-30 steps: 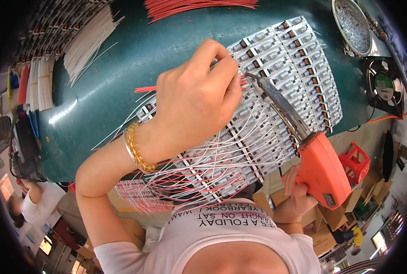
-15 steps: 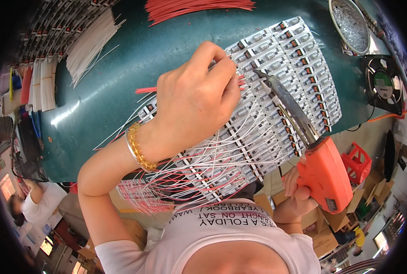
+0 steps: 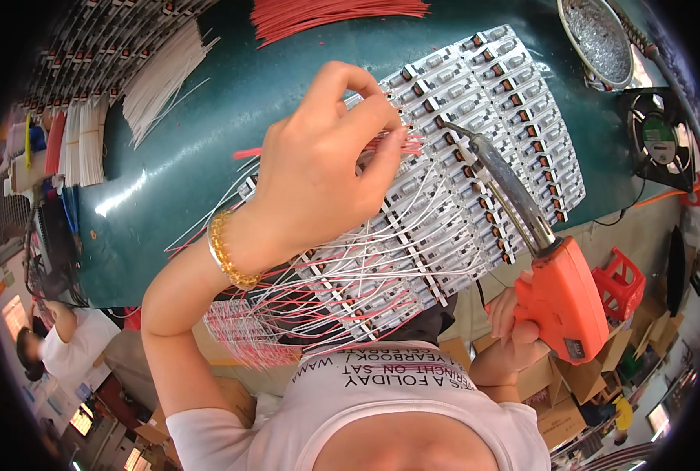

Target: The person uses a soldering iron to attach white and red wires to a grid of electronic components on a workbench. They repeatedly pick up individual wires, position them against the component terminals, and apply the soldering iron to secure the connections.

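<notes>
Left hand [image 3: 318,173] is down over the panel of small circuit boards [image 3: 475,165], fingers pinched together on a red wire [image 3: 248,153] that pokes out to the left from under the hand. Right hand [image 3: 515,334] is wrapped tight round the grip of the orange soldering gun [image 3: 562,302], its long metal tip [image 3: 452,128] resting on a board near the middle of the panel, just beside the left fingertips.

The panel lies slantwise across the green table [image 3: 177,180], its near end overhanging the table edge, with white and red leads [image 3: 287,306] fanning off it toward the person's chest.

Containers now: a round metal dish [image 3: 593,39] at the far right corner holds a grey, glittery heap, and I can't tell what the heap is. A black fan [image 3: 660,141] sits just below it.

Loose red wires [image 3: 334,14] are bundled at the far edge, white wires [image 3: 161,74] to the left.

Against a second ago, the gun's tip has crept a little further up the panel; the left hand's pinch looks unchanged.
</notes>
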`<state>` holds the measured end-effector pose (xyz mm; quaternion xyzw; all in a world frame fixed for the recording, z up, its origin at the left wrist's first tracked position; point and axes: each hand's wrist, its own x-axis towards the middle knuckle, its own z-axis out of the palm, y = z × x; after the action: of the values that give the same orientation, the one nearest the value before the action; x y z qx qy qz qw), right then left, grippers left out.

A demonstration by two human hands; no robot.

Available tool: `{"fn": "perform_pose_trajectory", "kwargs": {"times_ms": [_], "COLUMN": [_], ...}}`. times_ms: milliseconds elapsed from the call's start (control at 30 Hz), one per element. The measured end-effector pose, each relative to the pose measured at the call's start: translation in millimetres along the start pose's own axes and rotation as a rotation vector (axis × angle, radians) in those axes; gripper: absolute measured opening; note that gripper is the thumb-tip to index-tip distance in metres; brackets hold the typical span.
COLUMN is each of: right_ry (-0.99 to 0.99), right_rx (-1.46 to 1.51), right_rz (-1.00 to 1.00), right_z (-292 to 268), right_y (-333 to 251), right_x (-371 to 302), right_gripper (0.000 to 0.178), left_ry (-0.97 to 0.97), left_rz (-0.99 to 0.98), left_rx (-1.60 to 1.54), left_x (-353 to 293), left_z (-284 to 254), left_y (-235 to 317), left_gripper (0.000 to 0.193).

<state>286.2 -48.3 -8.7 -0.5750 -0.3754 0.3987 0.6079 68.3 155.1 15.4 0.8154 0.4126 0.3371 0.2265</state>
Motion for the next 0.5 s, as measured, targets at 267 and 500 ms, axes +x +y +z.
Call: {"fn": "perform_pose_trajectory", "kwargs": {"times_ms": [267, 500], "right_ry": [0.013, -0.016], "right_rx": [-0.057, -0.138], "right_rz": [0.024, 0.053], "right_z": [-3, 5], "right_y": [-5, -6], "right_x": [-4, -5], "right_gripper": [0.080, 0.079], "left_ry": [-0.051, -0.037], "left_rz": [0.000, 0.009], "left_rx": [0.070, 0.086], "left_x": [-8, -8], "left_z": [9, 12], "left_y": [4, 3], "left_gripper": [0.008, 0.010]}}
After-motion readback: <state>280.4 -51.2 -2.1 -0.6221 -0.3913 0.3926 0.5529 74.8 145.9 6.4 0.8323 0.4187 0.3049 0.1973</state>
